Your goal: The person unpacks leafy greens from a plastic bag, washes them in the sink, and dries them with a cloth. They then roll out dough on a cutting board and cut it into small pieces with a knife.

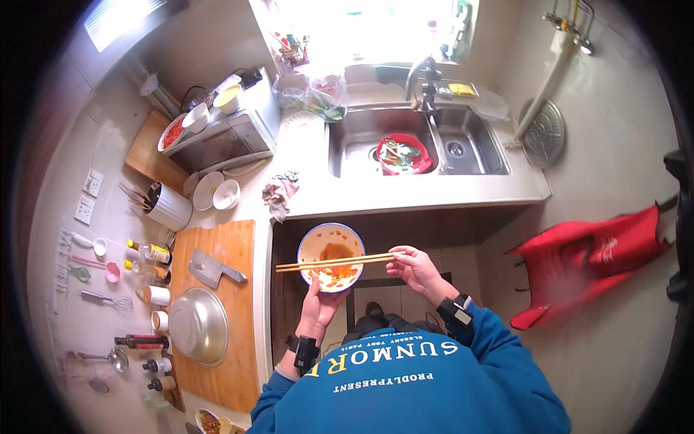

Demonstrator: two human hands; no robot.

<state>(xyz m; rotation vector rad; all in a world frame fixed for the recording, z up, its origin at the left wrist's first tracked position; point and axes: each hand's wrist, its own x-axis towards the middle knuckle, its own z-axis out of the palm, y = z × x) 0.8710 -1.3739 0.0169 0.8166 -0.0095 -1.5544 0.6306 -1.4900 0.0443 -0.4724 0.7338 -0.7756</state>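
Observation:
My left hand (321, 305) holds a white bowl (331, 234) with a blue rim from below, its thumb at the near edge. Orange food or sauce (337, 254) coats the middle of the bowl, and coloured marks show on its inner wall. My right hand (415, 268) grips a pair of wooden chopsticks (374, 259) by one end, with the fingertips pinched together. The chopsticks lie level across the top of the bowl and reach past its left side. Both hands are in front of the counter edge.
A double steel sink (352, 146) holds a red basket (427, 163) of green vegetables. On the left, a cleaver (207, 269) and an upturned metal basin (199, 325) lie on a wooden cutting board (238, 325). A crumpled cloth (280, 194) hangs at the counter corner. A red bag (585, 266) hangs at right.

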